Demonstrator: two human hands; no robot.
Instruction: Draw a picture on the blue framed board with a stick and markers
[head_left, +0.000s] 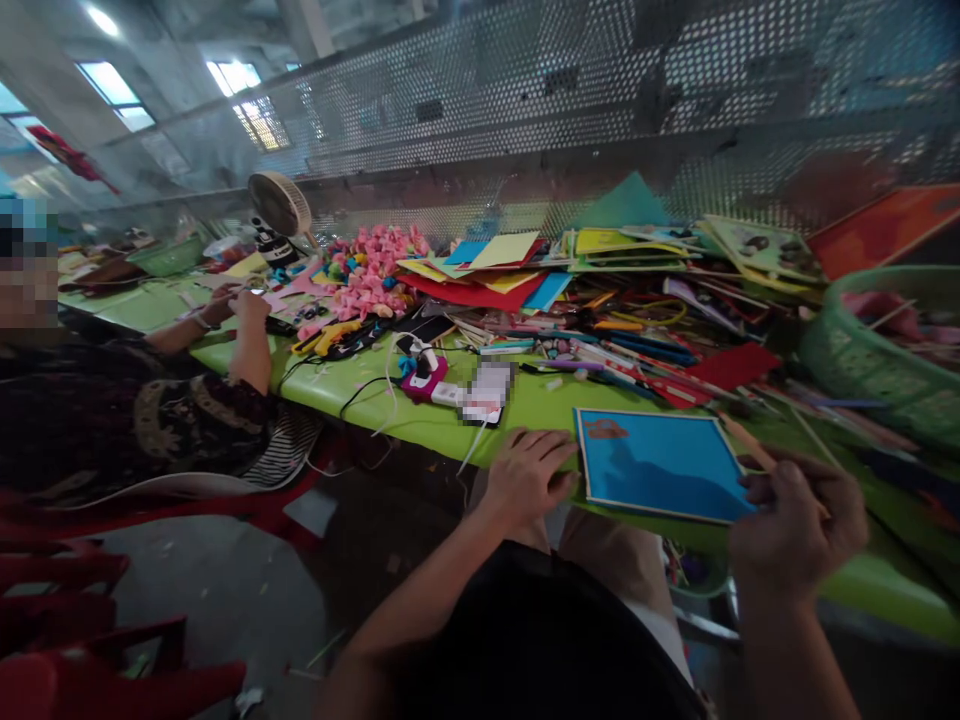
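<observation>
A blue rectangular board (pixel 660 465) with a pale border lies on the green table near its front edge. It carries a small brown shape (pixel 606 429) in its upper left corner, and a shadow falls across it. At the board's left edge, my left hand (pixel 531 470) rests on the table edge with its fingers extended and nothing seen in them. My right hand (pixel 802 510) is closed round a tan wooden stick (pixel 750 442) at the board's right edge. The stick slants up and to the left, its tip near the board's upper right corner.
A phone (pixel 487 392) and a magenta power strip (pixel 424 380) with cables lie to the left. Behind are heaped sticks, stacked coloured sheets (pixel 502 265) and pink pieces (pixel 375 265). A green basket (pixel 885 335) stands at right. Another person (pixel 150 400) sits at left.
</observation>
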